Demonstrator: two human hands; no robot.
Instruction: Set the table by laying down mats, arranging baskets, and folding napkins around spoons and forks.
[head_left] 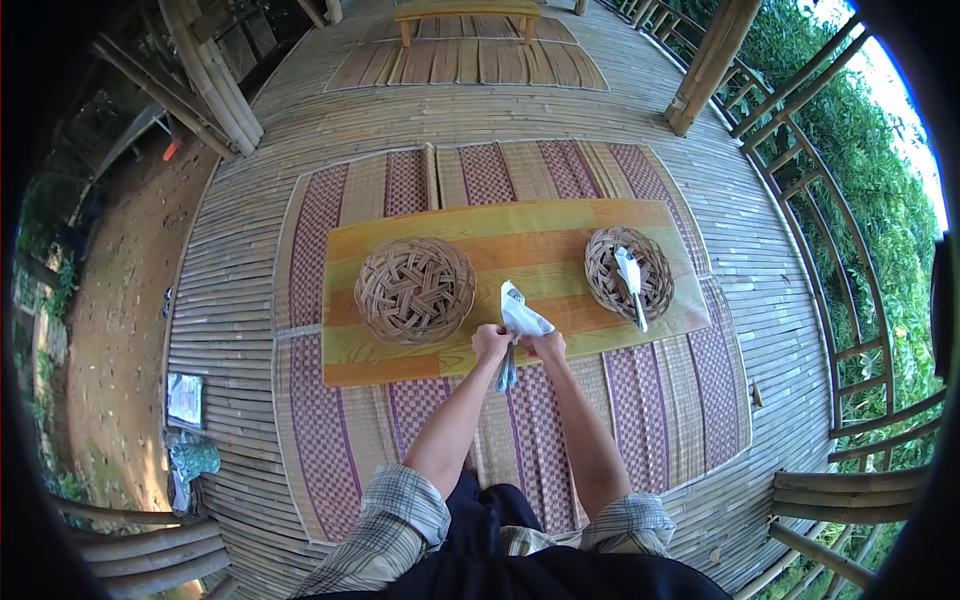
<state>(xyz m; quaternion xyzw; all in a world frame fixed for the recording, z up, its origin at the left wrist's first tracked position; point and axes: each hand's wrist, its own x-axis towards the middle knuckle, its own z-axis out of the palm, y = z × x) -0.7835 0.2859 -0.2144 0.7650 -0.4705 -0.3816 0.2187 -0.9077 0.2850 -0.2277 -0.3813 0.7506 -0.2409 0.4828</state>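
Observed left hand (490,343) and right hand (546,346) both closed, gripping white napkin (525,318) partly wrapped around cutlery (507,374), at near edge of low wooden table (525,240). Cannot tell exact finger placement. Noted napkin-wrapped cutlery bundle (629,275) lying on right woven basket (603,285); recorded left woven basket (415,290) standing apart from hands.
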